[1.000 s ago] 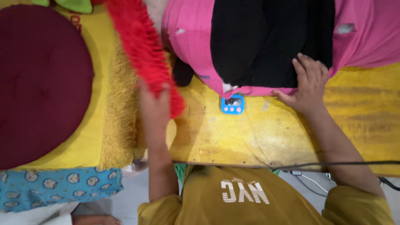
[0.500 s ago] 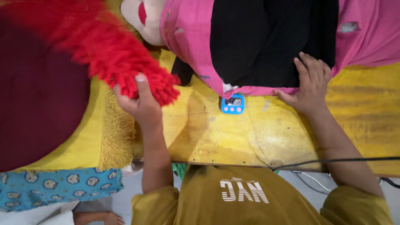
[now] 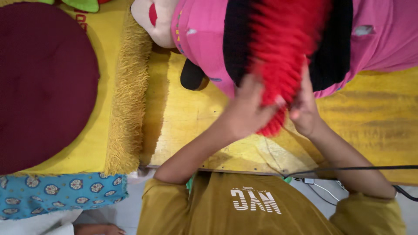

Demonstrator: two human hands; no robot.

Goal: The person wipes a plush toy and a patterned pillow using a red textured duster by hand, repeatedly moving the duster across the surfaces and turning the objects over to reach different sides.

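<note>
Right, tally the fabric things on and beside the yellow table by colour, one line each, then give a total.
Red: 1, the shaggy red piece held by the left hand and right hand
Pink: 1, the pink cloth
Black: 1, the black cloth
Maroon: 1, the round cushion
Blue: 1, the patterned cloth
Total: 5

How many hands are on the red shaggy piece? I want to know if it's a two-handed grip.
2. The left hand grips the red shaggy piece on its left side; the right hand holds its right edge.
</note>
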